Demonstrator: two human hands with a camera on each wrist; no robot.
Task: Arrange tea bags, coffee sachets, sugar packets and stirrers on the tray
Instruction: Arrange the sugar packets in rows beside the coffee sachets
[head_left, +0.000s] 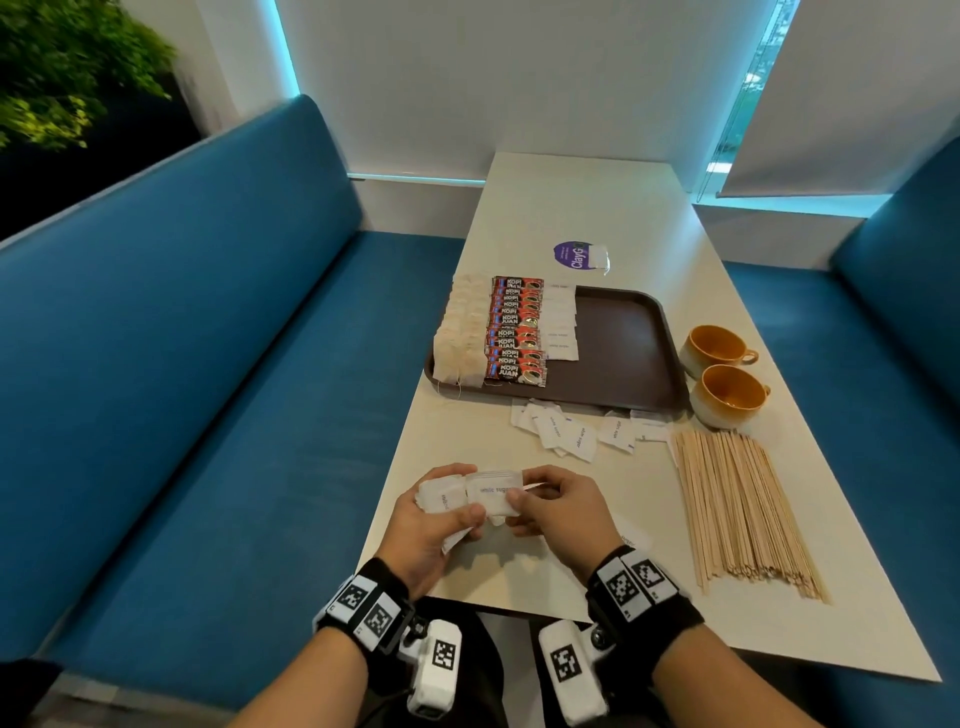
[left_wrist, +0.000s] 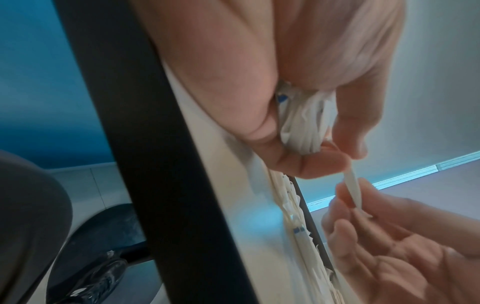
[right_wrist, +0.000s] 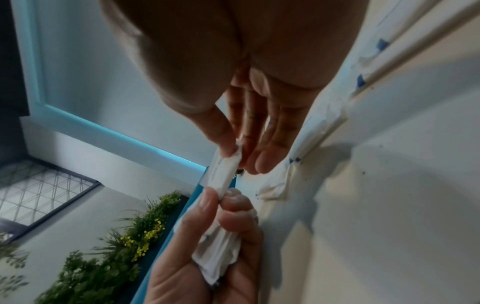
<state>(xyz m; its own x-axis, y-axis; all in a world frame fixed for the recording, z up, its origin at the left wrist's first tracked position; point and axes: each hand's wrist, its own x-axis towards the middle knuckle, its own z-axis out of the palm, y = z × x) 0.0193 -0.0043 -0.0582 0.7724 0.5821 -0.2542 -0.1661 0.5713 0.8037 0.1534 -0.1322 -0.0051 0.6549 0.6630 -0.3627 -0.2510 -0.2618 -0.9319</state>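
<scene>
A bundle of white sugar packets (head_left: 441, 496) sits in my left hand (head_left: 457, 512), near the table's front edge. My right hand (head_left: 524, 501) pinches the right end of one sugar packet (head_left: 493, 491) lying on top of the bundle; the left thumb holds its other end (right_wrist: 223, 170). On the brown tray (head_left: 623, 343), tea bags (head_left: 460, 332), coffee sachets (head_left: 514, 332) and sugar packets (head_left: 558, 322) lie in three columns at the left. More loose sugar packets (head_left: 571, 428) lie in front of the tray. The wooden stirrers (head_left: 737, 509) form a pile at the right.
Two orange cups (head_left: 719, 345) (head_left: 730, 392) stand right of the tray. A purple round sticker (head_left: 574, 254) lies behind it. Blue bench seats (head_left: 234, 364) flank the white table (head_left: 597, 197). One packet (head_left: 631, 535) lies by my right wrist.
</scene>
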